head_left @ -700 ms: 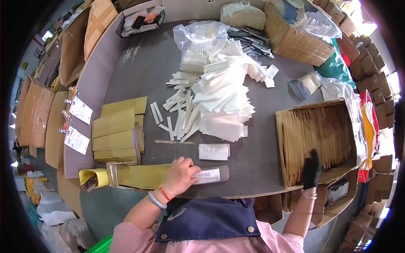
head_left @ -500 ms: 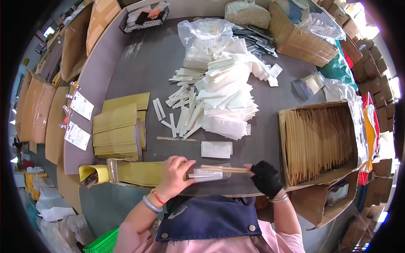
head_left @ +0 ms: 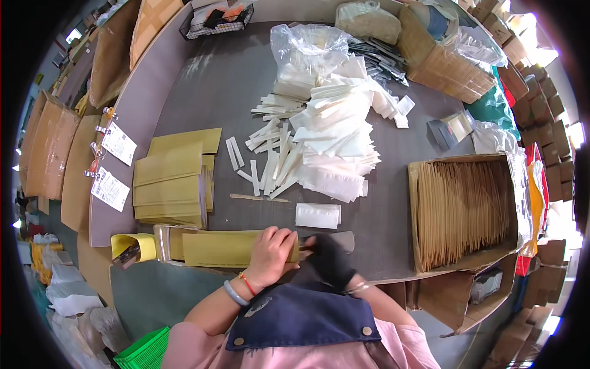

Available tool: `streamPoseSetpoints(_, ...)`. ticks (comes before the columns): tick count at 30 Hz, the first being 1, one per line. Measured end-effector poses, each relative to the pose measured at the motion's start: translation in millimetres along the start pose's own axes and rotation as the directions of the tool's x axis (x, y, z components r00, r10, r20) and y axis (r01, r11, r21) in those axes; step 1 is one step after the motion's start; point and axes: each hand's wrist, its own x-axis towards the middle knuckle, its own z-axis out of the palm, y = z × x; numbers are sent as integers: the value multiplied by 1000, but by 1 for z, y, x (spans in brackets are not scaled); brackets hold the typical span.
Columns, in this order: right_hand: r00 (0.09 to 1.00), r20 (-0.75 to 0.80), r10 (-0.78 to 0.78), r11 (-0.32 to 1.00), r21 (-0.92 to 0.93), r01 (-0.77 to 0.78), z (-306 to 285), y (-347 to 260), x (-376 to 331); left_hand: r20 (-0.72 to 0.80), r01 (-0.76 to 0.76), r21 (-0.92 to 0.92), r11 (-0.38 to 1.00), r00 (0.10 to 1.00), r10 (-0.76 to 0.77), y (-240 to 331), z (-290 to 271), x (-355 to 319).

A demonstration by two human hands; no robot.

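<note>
My left hand (head_left: 275, 253) is closed over the right end of a long yellow padded envelope (head_left: 218, 249) lying along the table's front edge. Close against that end is my right hand (head_left: 330, 259), in a black fingerless glove, its fingertips pinched at the envelope's end. A small brown edge shows between the two hands; what my right fingers grip is mostly hidden. Partly behind the glove lies a greyish flat piece (head_left: 345, 241), too covered to name. Just beyond my hands lies a folded white slip (head_left: 318, 215).
Yellow envelopes (head_left: 166, 184) are stacked at left. A pile of white slips (head_left: 338, 129) fills the middle. At right stands a carton (head_left: 413, 215) packed with brown envelopes. A wire basket (head_left: 218, 24) and another carton (head_left: 452, 71) stand at the back.
My right hand has moved left, up to my left hand. The long brown strip between them is now mostly out of sight. My left hand has shifted right, and the yellow envelope reaches further right.
</note>
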Motion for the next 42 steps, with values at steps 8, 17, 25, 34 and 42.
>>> streamPoseSetpoints(8,929,261,-264,585,-722,369,-41,-29,0,320,-247,194,949,931,177,0,-30,15)
streamPoseSetpoints(17,946,-49,-320,596,-787,161,-92,-63,-14,-309,122,243,962,950,-42,-81,-108,8)
streamPoseSetpoints(25,968,59,-243,562,-805,190,-84,-71,-19,-288,428,-117,896,849,-443,-43,12,-33)
streamPoseSetpoints(34,952,208,-225,623,-720,305,-56,-54,-9,-227,415,-214,884,859,-458,-46,10,-35)
streamPoseSetpoints(42,951,231,-204,626,-717,308,-50,-53,-3,-193,426,-231,875,861,-470,-48,7,-35)
